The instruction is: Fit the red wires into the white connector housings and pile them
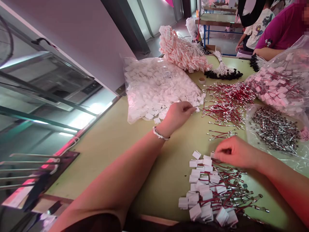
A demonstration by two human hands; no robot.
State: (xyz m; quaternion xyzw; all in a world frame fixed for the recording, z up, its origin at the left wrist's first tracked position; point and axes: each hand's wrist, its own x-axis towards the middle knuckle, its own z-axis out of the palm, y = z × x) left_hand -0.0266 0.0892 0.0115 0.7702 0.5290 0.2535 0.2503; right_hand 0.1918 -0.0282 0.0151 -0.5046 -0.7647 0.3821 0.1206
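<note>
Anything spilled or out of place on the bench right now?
White connector housings have spilled from the open clear bag onto the table by the left hand. Otherwise piles look orderly.

1. Both forearms are seen bare, with no sleeves reaching the wrists.
2. A thin, pale beaded bracelet (pixel 160 134) is worn on the wrist of the left hand (pixel 177 115).
3. No ring, watch or band can be made out on the right hand (pixel 235 152).
4. A dark garment edge is seen at the bottom of the view.
</note>
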